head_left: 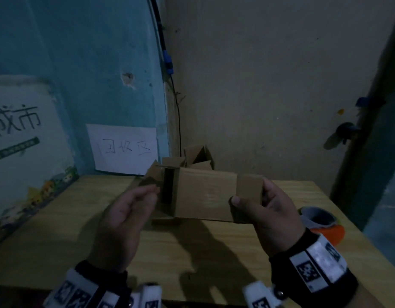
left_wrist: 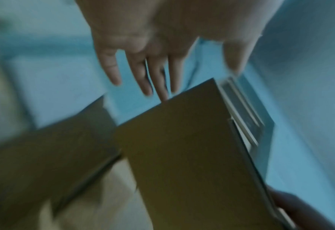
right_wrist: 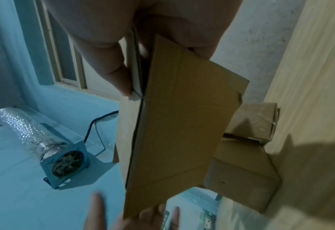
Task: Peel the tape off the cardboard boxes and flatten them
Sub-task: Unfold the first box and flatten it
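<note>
Head view: cardboard box (head_left: 205, 196) held above the wooden table (head_left: 58, 230), end flaps open. Right hand (head_left: 267, 210) grips its right flap, thumb in front. Left hand (head_left: 123, 216) has straight fingers at the left end. Tape roll (head_left: 321, 223) on the table at right; more boxes (head_left: 198, 157) behind.

Left wrist view: blurred; fingers (left_wrist: 150, 74) extended, tips touching the cardboard edge.

Right wrist view: thumb and fingers pinch the flap.
</note>
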Action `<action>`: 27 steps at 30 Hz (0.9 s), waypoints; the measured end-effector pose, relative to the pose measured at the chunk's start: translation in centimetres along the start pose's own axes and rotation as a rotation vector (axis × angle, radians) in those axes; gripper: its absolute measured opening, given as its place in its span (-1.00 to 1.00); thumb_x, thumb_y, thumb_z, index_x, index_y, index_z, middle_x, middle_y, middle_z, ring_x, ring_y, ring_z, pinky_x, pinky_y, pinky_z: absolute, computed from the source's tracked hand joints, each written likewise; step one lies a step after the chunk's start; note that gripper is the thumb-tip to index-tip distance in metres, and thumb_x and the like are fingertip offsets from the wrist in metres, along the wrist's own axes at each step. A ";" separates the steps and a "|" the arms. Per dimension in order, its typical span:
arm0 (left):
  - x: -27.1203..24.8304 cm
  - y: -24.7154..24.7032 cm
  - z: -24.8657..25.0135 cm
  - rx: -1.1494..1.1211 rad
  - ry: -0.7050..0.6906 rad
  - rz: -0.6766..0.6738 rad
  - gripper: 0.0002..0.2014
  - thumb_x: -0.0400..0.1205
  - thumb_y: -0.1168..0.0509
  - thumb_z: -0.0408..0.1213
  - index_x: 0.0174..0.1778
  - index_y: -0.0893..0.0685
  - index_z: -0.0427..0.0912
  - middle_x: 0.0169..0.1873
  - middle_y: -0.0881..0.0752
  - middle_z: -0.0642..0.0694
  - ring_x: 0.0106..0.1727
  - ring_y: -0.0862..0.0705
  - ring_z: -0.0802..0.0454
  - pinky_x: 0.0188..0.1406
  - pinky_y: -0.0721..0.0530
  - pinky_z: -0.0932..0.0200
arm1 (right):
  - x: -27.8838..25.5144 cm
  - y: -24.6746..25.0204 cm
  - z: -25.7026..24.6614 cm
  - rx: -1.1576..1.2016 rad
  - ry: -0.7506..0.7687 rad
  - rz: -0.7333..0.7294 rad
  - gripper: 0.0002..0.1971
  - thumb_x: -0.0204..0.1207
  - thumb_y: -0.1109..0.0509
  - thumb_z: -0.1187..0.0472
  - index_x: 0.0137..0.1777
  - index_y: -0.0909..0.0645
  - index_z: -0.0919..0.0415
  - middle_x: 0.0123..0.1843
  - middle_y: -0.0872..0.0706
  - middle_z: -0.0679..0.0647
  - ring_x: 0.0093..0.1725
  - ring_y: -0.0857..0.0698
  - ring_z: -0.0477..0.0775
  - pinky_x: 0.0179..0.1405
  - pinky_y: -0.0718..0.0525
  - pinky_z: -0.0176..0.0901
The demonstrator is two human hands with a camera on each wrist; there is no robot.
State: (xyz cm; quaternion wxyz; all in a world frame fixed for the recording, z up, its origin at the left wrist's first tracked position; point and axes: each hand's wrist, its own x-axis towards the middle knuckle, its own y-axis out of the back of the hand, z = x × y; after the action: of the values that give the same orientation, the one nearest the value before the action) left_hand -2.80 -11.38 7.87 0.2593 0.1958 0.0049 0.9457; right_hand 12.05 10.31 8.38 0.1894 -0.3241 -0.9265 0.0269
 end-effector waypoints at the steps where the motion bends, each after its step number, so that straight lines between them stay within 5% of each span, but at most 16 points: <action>1: 0.3 -0.1 0.4 0.067 0.036 -0.060 -0.60 0.53 -0.39 0.27 0.19 -0.72 0.18 0.14 -0.80 0.19 0.07 -0.74 0.47 0.03 -0.64 0.30 | -0.2 0.0 -0.1 0.004 0.002 -0.013 -0.52 0.27 -0.68 0.24 0.20 -0.67 0.16 0.03 -0.84 0.11 0.03 -0.82 0.14 -0.17 -0.78 -0.07; 3: 0.6 -0.7 0.8 0.064 0.127 -0.133 -0.63 0.45 -0.42 0.18 0.15 -0.68 0.21 0.10 -0.79 0.16 0.02 -0.77 0.41 -0.10 -0.65 0.40 | -0.6 -0.1 -0.5 0.004 0.011 -0.043 -0.55 0.28 -0.63 0.26 0.19 -0.65 0.18 0.02 -0.86 0.08 0.03 -0.83 0.11 -0.16 -0.79 -0.08; 6: 0.6 -1.5 0.6 0.039 0.157 -0.130 -0.38 0.40 -0.58 0.24 0.30 -0.73 0.00 0.11 -0.88 0.03 0.17 -0.82 0.16 0.06 -0.77 0.21 | -1.1 -0.2 -1.1 -0.035 0.041 -0.068 -0.59 0.33 -0.59 0.28 0.18 -0.63 0.14 0.03 -0.86 -0.03 0.04 -0.83 0.05 -0.14 -0.80 -0.08; 10: 0.0 -2.2 0.2 0.072 0.074 0.056 -0.67 0.42 -0.63 -0.17 0.05 -0.71 -0.03 -0.08 -0.88 0.18 -0.10 -0.86 0.20 -0.09 -0.80 0.06 | -1.5 0.4 -1.1 -0.110 0.098 -0.053 -0.66 0.39 -0.52 0.38 0.14 -0.62 0.12 0.05 -0.84 -0.10 0.05 -0.83 0.00 -0.11 -0.83 -0.07; 12: -0.2 -2.7 0.1 0.047 0.076 0.051 -0.67 0.45 -0.63 -0.30 0.05 -0.70 0.02 -0.07 -0.87 0.23 -0.08 -0.85 0.23 -0.07 -0.80 0.09 | -1.8 0.7 -1.0 -0.144 0.117 -0.075 -0.66 0.39 -0.54 0.36 0.13 -0.62 0.11 0.09 -0.82 -0.08 0.08 -0.82 0.03 -0.06 -0.84 0.02; 15: -0.3 -3.0 -0.4 -0.051 0.104 0.003 -0.57 0.48 -0.57 -0.51 0.15 -0.69 0.01 -0.03 -0.89 0.16 0.00 -0.86 0.20 -0.03 -0.82 0.13 | -2.1 1.1 -0.9 -0.228 0.152 -0.072 -0.74 0.39 -0.60 0.07 0.00 -0.65 0.11 0.01 -0.80 0.10 0.00 -0.82 0.12 -0.09 -0.84 0.12; 17: -0.3 -2.9 -1.0 -0.087 0.100 0.013 -0.57 0.47 -0.55 -0.57 0.15 -0.70 -0.05 -0.01 -0.90 0.04 0.02 -0.86 0.11 0.03 -0.76 0.08 | -2.3 1.4 -0.9 -0.197 0.132 -0.085 -0.58 0.48 -0.42 -0.26 -0.09 -0.68 0.14 -0.13 -0.76 0.18 -0.09 -0.77 0.21 -0.12 -0.78 0.22; 18: -0.2 -2.7 -1.2 -0.103 0.101 0.018 -0.58 0.47 -0.55 -0.59 0.14 -0.70 -0.09 -0.01 -0.89 -0.02 0.03 -0.85 0.06 0.04 -0.73 0.05 | -2.1 1.7 -0.8 -0.130 0.124 -0.097 -0.53 0.55 -0.29 -0.27 -0.12 -0.72 0.17 -0.13 -0.75 0.22 -0.08 -0.75 0.26 -0.09 -0.74 0.22; 21: -0.3 -2.4 -1.5 -0.176 0.099 0.017 -0.61 0.46 -0.50 -0.67 0.11 -0.70 -0.21 -0.01 -0.89 -0.18 0.02 -0.85 -0.04 0.04 -0.74 0.00 | -1.6 3.0 -0.4 0.004 0.053 -0.084 -0.70 0.53 -0.19 0.20 -0.20 -0.78 0.14 -0.07 -0.79 0.31 0.00 -0.76 0.34 0.00 -0.71 0.20; 23: -0.6 -2.4 -1.3 -0.223 0.101 0.001 -0.60 0.46 -0.46 -0.73 0.09 -0.70 -0.23 -0.06 -0.90 -0.16 -0.03 -0.85 0.01 0.00 -0.80 0.06 | -1.0 3.6 0.1 -0.226 0.136 0.030 -0.71 0.50 -0.26 0.47 -0.15 -0.72 0.09 -0.04 -0.78 0.25 0.01 -0.76 0.29 0.03 -0.74 0.38; 25: -0.8 -2.5 -1.2 -0.259 0.097 -0.030 -0.59 0.44 -0.43 -0.75 0.08 -0.69 -0.23 -0.11 -0.91 -0.11 -0.08 -0.85 0.06 -0.07 -0.83 0.17 | -0.5 4.1 0.6 -0.463 0.177 0.123 -0.65 0.43 -0.48 0.49 0.00 -0.63 0.00 0.07 -0.74 0.09 0.11 -0.74 0.14 0.08 -0.75 0.34; 27: -1.0 -2.7 -1.3 -0.293 0.094 -0.053 -0.59 0.37 -0.46 -0.69 0.08 -0.69 -0.25 -0.12 -0.91 -0.15 -0.07 -0.85 0.02 -0.06 -0.83 0.13 | -0.1 4.4 0.8 -0.626 0.154 0.160 -0.48 0.32 -0.66 0.28 0.18 -0.54 -0.10 0.21 -0.69 -0.09 0.22 -0.70 -0.05 0.16 -0.76 0.07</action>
State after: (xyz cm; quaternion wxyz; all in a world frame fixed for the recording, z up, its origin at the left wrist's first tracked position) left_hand -1.14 -9.40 5.99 0.3094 0.1111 -0.1156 0.9373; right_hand 14.42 13.81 6.81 0.1473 -0.4395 -0.8444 -0.2686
